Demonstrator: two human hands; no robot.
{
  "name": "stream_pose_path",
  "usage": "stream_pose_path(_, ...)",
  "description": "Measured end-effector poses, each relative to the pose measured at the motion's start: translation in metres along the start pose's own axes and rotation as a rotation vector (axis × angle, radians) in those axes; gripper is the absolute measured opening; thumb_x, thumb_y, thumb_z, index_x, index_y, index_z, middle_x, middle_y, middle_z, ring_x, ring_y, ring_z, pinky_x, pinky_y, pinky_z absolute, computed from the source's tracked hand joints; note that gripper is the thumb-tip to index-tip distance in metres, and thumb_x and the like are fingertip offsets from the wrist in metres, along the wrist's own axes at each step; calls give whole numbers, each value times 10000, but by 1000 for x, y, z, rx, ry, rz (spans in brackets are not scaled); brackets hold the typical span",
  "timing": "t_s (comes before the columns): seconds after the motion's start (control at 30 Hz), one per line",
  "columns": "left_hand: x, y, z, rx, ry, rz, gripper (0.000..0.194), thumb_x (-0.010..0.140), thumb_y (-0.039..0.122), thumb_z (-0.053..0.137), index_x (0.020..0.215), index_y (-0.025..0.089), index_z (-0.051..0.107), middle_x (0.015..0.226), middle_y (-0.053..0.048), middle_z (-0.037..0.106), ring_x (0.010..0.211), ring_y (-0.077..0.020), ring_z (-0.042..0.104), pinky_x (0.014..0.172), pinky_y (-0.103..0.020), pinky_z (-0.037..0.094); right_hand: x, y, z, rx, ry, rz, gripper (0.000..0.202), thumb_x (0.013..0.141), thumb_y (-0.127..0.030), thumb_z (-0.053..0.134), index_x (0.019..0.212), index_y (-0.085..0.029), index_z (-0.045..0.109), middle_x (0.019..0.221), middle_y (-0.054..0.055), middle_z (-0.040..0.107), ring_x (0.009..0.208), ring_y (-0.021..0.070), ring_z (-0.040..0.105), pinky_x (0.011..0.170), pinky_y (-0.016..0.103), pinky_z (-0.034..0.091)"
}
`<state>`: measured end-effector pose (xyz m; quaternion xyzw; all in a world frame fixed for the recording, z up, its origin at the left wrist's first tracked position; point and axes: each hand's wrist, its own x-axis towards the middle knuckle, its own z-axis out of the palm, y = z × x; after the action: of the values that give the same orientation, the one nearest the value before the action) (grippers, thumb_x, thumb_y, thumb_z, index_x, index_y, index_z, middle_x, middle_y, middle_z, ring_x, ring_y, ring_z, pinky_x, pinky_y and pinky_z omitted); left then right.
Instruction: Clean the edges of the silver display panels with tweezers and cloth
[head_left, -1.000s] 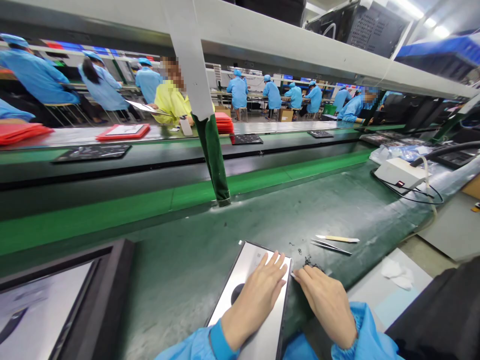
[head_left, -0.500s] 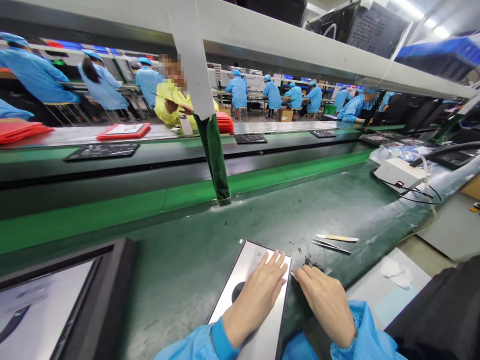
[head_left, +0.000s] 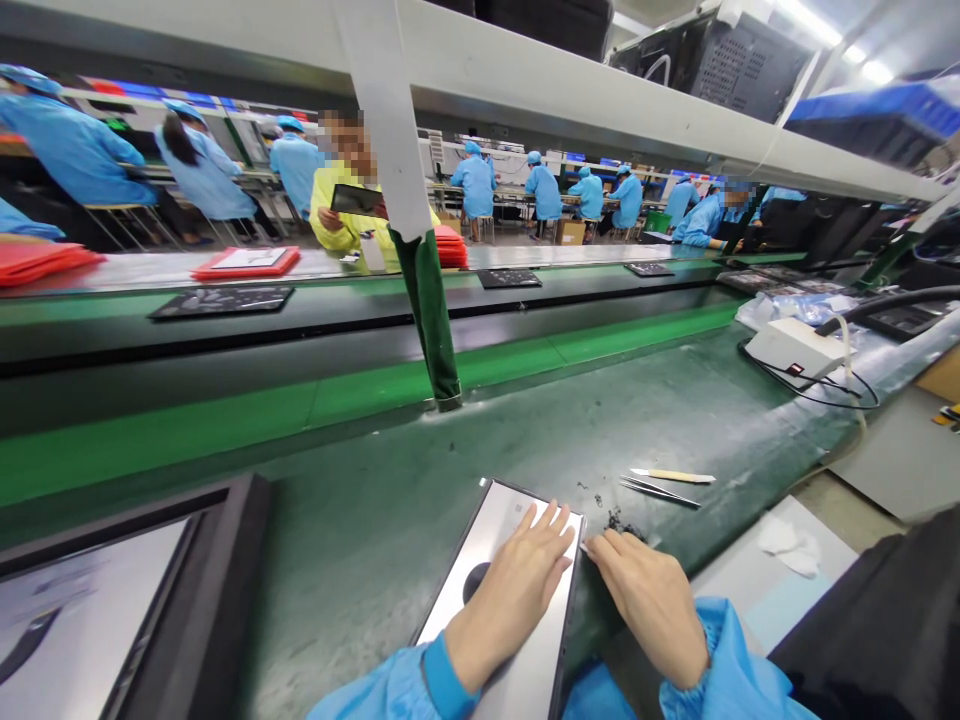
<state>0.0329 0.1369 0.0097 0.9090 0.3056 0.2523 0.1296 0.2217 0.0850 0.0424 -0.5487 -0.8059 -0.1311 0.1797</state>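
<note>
A flat silver-backed display panel with a dark edge and a black round spot lies on the green bench. My left hand rests flat on it, fingers stretched out and slightly spread. At the panel's right edge, my right hand is closed in a pinch. A small pale tip shows at its fingertips; I cannot make out what it belongs to. Just beyond that hand is a little heap of black scraps. Metal tweezers and a yellow-handled pointed tool lie farther back.
A black foam-edged tray holding another panel stands at left. A green post rises behind the bench, beside a conveyor carrying dark panels. A white box with cables sits at right. Co-workers sit beyond; one in yellow holds a tablet-like panel.
My hands and the display panel have hardly moved. Dark panels on the conveyor have shifted slightly right. The person in yellow has tilted their panel so its dark face shows.
</note>
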Motion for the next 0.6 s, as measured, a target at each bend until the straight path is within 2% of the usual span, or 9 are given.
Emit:
stream_pose_path(0.3,2,2,-3,27,-48,-7,385,968,138,525,1348,200,541,1437,-110,555,1362,-261,480,1136,-517,413,1,1,-2,-2,0,-13,531,1083,-315,111,790,-236,548,666,-12,621,610,151,616,550,305,324)
stream_pose_path(0.6,1,1,2,26,-20,-22,365,956,116,525,1312,190,558,1444,-108,550,1378,-247,462,1146,-497,408,2,1,0,-4,11,-38,536,1082,-330,109,790,-239,549,658,-16,628,596,147,630,531,305,329)
